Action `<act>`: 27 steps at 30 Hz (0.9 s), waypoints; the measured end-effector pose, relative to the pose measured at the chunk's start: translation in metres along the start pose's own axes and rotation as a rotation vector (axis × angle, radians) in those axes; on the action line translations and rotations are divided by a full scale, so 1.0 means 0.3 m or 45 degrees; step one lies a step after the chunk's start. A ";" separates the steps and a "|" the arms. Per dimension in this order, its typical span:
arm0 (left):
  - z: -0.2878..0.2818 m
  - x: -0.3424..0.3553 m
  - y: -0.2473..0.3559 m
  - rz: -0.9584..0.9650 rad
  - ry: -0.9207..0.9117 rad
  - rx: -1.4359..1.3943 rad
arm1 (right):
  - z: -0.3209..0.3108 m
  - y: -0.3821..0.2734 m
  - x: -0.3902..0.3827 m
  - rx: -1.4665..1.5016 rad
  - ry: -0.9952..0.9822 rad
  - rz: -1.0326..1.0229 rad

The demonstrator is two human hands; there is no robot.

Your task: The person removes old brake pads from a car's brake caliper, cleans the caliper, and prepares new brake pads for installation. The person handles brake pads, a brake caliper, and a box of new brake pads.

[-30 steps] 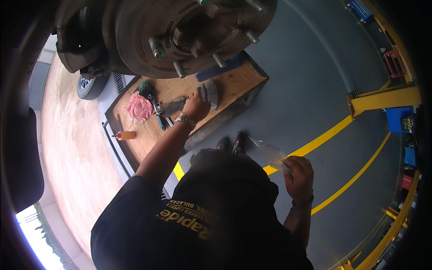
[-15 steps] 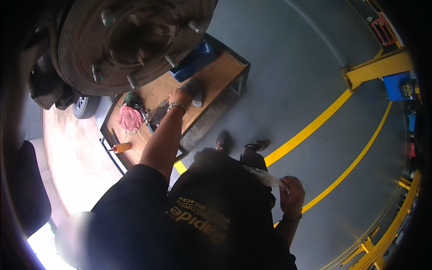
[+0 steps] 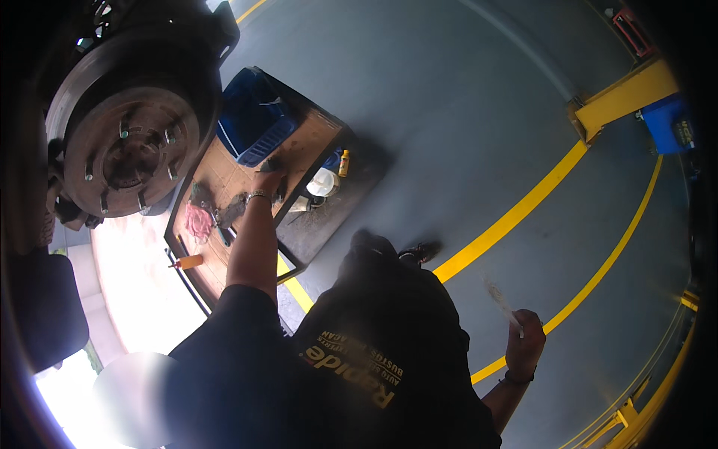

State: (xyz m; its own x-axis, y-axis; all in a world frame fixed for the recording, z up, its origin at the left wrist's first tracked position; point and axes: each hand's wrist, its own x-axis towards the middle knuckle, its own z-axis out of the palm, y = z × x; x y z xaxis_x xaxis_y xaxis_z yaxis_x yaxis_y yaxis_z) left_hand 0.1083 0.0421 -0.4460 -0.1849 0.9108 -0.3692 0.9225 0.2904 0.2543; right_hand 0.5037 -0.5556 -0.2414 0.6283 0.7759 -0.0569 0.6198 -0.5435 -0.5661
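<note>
My left hand [image 3: 268,181] reaches out over the wooden-topped cart [image 3: 303,142], its fingers closed at some small dark pieces beside the blue bin [image 3: 258,123]; what they grip is hidden. Low at my right side, my right hand [image 3: 526,333] pinches a thin, see-through plastic wrapper [image 3: 499,297], blurred at its far end. Left of my left forearm lie a pink rag [image 3: 198,221] and some dark metal parts [image 3: 233,209]. A yellow squeeze bottle [image 3: 188,262] rests near the cart's edge.
At upper left hangs a brake disc [image 3: 153,150] with wheel studs, close to the cart. The cart's lower shelf bears a white container [image 3: 323,182] and a small yellow bottle [image 3: 344,163]. A yellow lift arm [image 3: 624,101] and a blue box [image 3: 666,127] stand at right.
The view has shifted, so the disc looks smaller and more of the blue bin and lower shelf shows. My right hand has swung outward with the wrapper. My left hand stays over the cart.
</note>
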 end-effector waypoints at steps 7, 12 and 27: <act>-0.065 0.260 -0.209 0.072 -0.144 0.349 | -0.207 0.230 0.183 -0.118 -0.031 -0.159; -0.150 0.122 -0.044 -0.093 -0.305 0.000 | -0.334 0.469 0.378 -0.160 -0.059 -0.121; 0.504 -0.686 1.336 0.107 -1.411 -1.352 | -0.714 1.377 0.924 0.036 0.038 0.530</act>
State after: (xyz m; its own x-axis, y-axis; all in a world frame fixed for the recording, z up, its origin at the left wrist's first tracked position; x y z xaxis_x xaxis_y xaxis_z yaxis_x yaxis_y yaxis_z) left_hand 0.5673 -0.0733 -0.4033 0.6346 0.4056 -0.6578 0.1690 0.7578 0.6303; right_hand 1.0347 -0.6336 -0.3148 0.8361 0.4819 -0.2620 0.2970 -0.7993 -0.5223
